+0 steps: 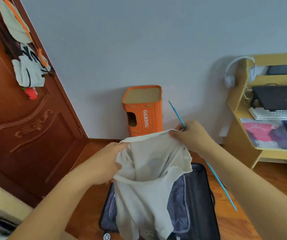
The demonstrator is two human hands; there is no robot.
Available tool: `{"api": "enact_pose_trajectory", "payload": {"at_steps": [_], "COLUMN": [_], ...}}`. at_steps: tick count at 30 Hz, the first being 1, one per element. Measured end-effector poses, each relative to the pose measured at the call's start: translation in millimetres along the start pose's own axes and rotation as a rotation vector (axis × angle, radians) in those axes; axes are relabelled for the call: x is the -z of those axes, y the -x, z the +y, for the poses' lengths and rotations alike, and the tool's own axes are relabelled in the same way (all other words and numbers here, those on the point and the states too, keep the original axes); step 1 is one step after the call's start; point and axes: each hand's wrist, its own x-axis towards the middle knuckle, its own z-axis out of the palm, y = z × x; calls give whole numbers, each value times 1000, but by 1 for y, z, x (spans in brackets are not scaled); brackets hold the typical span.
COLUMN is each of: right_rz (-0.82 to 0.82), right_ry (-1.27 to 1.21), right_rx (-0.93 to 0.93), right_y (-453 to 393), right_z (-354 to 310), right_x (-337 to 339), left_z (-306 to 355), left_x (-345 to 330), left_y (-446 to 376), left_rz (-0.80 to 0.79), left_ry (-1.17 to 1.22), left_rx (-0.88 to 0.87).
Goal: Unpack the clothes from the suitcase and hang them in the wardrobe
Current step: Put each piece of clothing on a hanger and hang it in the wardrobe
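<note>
White shirt (pixel 149 172) is held up over the open suitcase (pixel 199 196), its hem hanging into the case, apparently so the neck opening can take the blue hanger (pixel 215 177). Left hand (pixel 108 161) grips the fabric at one shoulder, fingers curled round it. Right hand (pixel 189 135) pinches the collar edge together with the hanger, which slants down behind the shirt. Both forearms reach forward, raised. Orange stool (pixel 142 111) stands at the wall beyond; table (pixel 239 122) to the right.
</note>
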Motion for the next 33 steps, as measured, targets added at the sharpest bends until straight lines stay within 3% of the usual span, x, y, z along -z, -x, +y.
{"api": "enact_pose_trajectory", "payload": {"at_steps": [4,8,13,18,23,27,29,32,33], "right_rz": [-154,-27,-31,-247,-27,-49,-14,-164,-141], "right_ry": [41,47,43,16,-82,56,-64,-90,-99], "right_rx": [-18,-14,48,55,20,69,121,193,211], "right_y": [4,19,68,95,66,46,39,34,33], "right_z": [29,49,45,12,-2,-5,-6,-14,-15], "right_x": [-6,1,41,33,-41,-74,-71,-64,-62], "left_z": [11,10,-6,-3,20,42,48,59,61], "left_x": [-3,-9,-15,-15,-13,-10,-4,10,13], "left_y": [-35,-66,-84,-86,-75,-52,-44,-33,-31], "left_rz": [-75,-250,-281,-233,-94,44,62,151,178], "left_ry": [-180,-290,-319,-318,-452,-621,-610,-539,-489], "left_rx": [22,185,242,237,152,0,-18,-38,-64]}}
